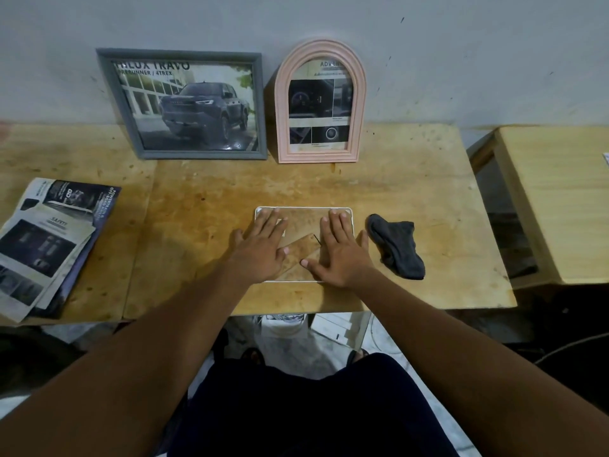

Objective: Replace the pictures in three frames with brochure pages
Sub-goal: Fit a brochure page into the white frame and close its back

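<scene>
- Wooden table [412, 192]: bears every item below.
- Grey frame [183, 105]: upright against the wall, truck page inside.
- Brochure pages [49, 242]: loose stack at your left, well apart from your hands.
- Pink arched frame [320, 103]: just beside the grey one, printed page inside.
- White-rimmed frame [303, 219]: flat, back up, directly under both your hands.
- Left hand [260, 249]: fingers straight and spread, palm flat on the frame's left half.
- Right hand [339, 252]: likewise flat on the right half, gripping nothing.
- Dark sock [395, 245]: just right of your right hand.

wooden table [412, 192] bears grey frame [184, 105], pink arched frame [320, 103], flat white frame [304, 219], brochures [49, 245], sock [397, 245].
</scene>
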